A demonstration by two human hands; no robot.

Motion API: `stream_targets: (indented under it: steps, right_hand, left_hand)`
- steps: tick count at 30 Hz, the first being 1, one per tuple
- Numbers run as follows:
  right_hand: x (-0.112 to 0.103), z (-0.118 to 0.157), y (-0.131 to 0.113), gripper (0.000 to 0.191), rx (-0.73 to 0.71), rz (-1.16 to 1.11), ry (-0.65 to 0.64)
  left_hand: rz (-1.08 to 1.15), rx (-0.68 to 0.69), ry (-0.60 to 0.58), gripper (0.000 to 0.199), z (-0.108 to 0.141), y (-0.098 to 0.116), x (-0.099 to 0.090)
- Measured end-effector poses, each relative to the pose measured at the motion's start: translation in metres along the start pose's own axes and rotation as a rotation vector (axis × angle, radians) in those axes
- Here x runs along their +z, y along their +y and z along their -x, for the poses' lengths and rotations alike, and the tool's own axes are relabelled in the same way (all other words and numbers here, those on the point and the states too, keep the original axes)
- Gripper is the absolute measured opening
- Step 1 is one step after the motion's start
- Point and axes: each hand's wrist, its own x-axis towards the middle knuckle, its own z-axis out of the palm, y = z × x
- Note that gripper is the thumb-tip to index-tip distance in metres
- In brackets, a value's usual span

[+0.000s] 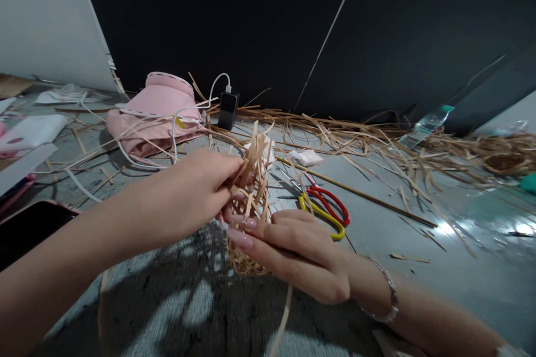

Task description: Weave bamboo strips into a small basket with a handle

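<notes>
A small woven basket [247, 265] of pale strips is between my hands, its loose strip ends sticking up at the top. My left hand [209, 184] is closed on the basket's left side, fingers wrapped among the strips. From the right, my right hand [301, 251] pinches a strip at the front of the weave, thumb and fingertips close to my left fingertips. One long strip [285, 312] hangs down below my right hand. The exact grip of the fingertips is partly hidden.
Scissors with red [330, 203] and yellow handles lie right of the basket, near a long thin rod [360, 191]. Behind are a pink visor hat [163, 100], a black power bank [228, 110] with white cable, scattered strips and a plastic bottle [427, 125]. A phone [33, 228] lies left.
</notes>
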Motion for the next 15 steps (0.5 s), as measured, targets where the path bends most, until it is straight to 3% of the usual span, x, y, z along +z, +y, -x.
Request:
stream_targets:
  steps: [7,12,15]
  right_hand:
    - [0.0036,-0.0032,0.002,0.026,-0.032,-0.092,0.025]
    - [0.0084,-0.0062,0.0017,0.018,-0.114,-0.071,0.134]
    - [0.0088,-0.0063,0.001,0.02,-0.086,-0.033,0.114]
  left_hand:
    - [0.012,0.016,-0.022,0.02,-0.0008,0.0003,0.0001]
    - [-0.003,0.019,-0.009,0.02,-0.0015,0.0006,0.0004]
    - [0.001,0.029,-0.007,0.019,-0.0009,-0.0004,0.0011]
